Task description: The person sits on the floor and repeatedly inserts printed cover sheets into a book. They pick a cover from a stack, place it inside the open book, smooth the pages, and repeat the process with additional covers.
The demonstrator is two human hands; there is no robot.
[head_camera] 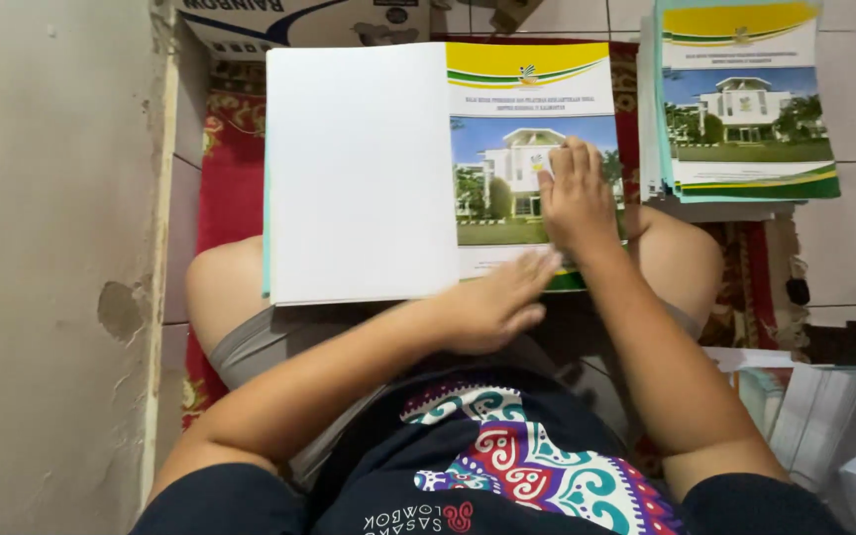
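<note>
Right hand (577, 203) lies flat, fingers open, on glossy printed booklet cover with building photo (507, 129). Left hand (495, 305) open, fingertips touching cover's lower edge, gripping nothing. Blank white sheet (359, 173) overlaps cover's left side.

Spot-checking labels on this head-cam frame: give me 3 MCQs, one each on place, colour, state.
1. Where is the stack of matching booklets?
A. on the floor at upper right
B. on the person's lap
C. against the left wall

2. What colour is the band across the top of the printed cover?
A. red
B. yellow
C. black

3. How does the right hand lie?
A. clenched in a fist
B. raised off the paper
C. flat on the cover, fingers spread

Answers:
1 A: the stack sits on the tiles at upper right, beyond the person's knee.
2 B: a yellow band with a green curve tops the cover.
3 C: the palm presses on the building photo, while the left hand touches the lower edge beside the blank white sheet.
</note>
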